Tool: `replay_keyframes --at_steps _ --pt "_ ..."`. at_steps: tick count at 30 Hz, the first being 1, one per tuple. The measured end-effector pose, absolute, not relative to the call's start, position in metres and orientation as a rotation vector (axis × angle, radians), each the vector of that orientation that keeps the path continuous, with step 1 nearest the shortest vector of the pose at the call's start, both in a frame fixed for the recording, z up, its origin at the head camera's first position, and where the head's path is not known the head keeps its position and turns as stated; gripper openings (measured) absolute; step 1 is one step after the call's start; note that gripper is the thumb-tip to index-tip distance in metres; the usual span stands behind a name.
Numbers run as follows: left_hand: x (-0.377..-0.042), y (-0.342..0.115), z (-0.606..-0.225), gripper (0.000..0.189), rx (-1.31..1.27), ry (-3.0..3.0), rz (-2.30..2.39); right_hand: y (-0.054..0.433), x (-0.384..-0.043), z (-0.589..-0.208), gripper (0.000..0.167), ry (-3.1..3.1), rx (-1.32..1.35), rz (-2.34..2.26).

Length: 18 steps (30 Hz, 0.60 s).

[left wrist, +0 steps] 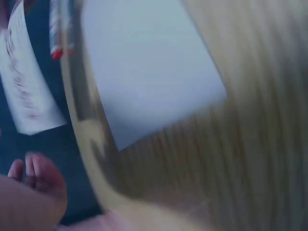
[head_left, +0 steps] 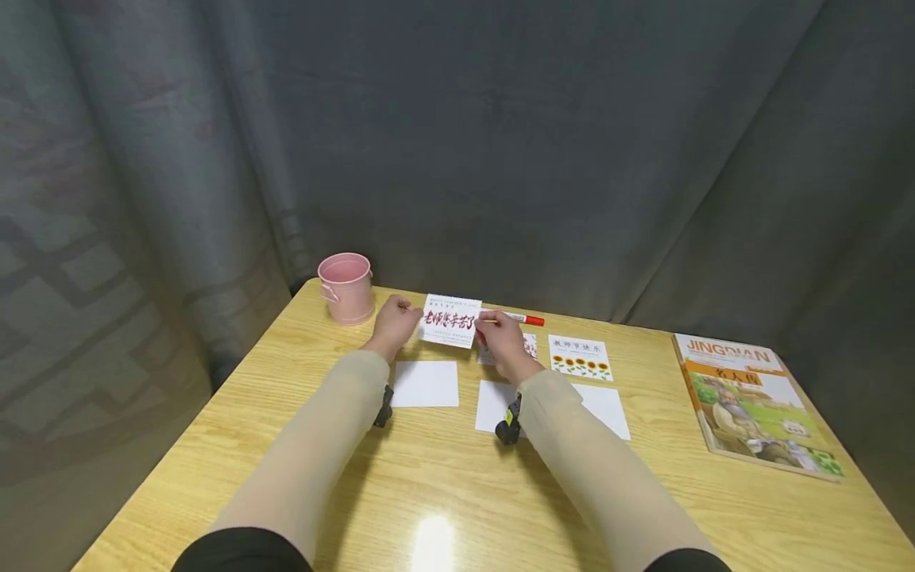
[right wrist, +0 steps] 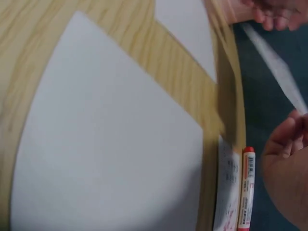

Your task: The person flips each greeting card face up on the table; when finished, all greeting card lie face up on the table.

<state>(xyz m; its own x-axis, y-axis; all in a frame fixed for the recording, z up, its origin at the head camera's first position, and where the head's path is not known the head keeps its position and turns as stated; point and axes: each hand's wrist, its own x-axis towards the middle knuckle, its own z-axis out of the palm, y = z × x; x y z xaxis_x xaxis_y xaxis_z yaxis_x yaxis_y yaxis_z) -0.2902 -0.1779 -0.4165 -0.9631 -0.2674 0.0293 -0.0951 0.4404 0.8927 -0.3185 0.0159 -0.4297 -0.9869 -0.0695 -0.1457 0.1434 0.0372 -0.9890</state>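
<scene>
My right hand point(head_left: 503, 343) pinches the right edge of a white card point(head_left: 449, 321) with large red Chinese lettering, held up above the back of the table. Close to the card's left edge is my left hand point(head_left: 395, 324), its fingers loosely bent. In the left wrist view a gap shows between the left hand point(left wrist: 41, 185) and the lettered card point(left wrist: 29, 86). The right wrist view has the card point(right wrist: 279, 70) nearly edge-on, its near end at the fingertips of the right hand point(right wrist: 288, 168). Below lies a blank white card point(head_left: 426, 384).
Two more blank cards point(head_left: 492, 403) point(head_left: 606, 409) lie to the right, partly under the right arm. Behind are a sunflower card point(head_left: 581, 358), a partly hidden printed card point(head_left: 530, 346) and a red-capped marker point(head_left: 532, 320). A pink bucket point(head_left: 349, 298) stands back left; a magazine point(head_left: 758, 405) lies right.
</scene>
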Motion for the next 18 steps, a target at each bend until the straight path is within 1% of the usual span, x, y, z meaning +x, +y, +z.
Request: replay_keyframes --at_steps 2,4,6,8,10,12,18 --pt "-0.288 -0.175 -0.416 0.041 0.135 -2.731 -1.203 0.014 -0.319 -0.435 0.018 2.182 0.072 -2.023" --pt "-0.285 -0.17 -0.416 0.042 -0.08 -2.884 -0.943 0.011 -0.319 -0.438 0.019 2.203 0.065 -2.001" --pt "-0.282 -0.164 -0.418 0.043 -0.258 -2.997 -0.798 0.009 -0.32 -0.44 0.02 2.219 0.068 -1.983" --pt "-0.28 -0.158 -0.42 0.043 -0.373 -3.065 -0.733 0.008 -0.32 -0.44 0.019 2.226 0.079 -1.969" --pt "-0.279 -0.155 -0.422 0.045 -0.421 -3.103 -0.686 0.007 -0.319 -0.44 0.018 2.224 0.09 -1.964" --pt "-0.279 -0.154 -0.423 0.047 -0.412 -3.117 -0.653 0.007 -0.318 -0.439 0.018 2.213 0.096 -1.96" --pt "-0.281 -0.152 -0.423 0.044 -0.377 -3.146 -0.585 0.01 -0.317 -0.435 0.023 2.097 0.125 -1.954"
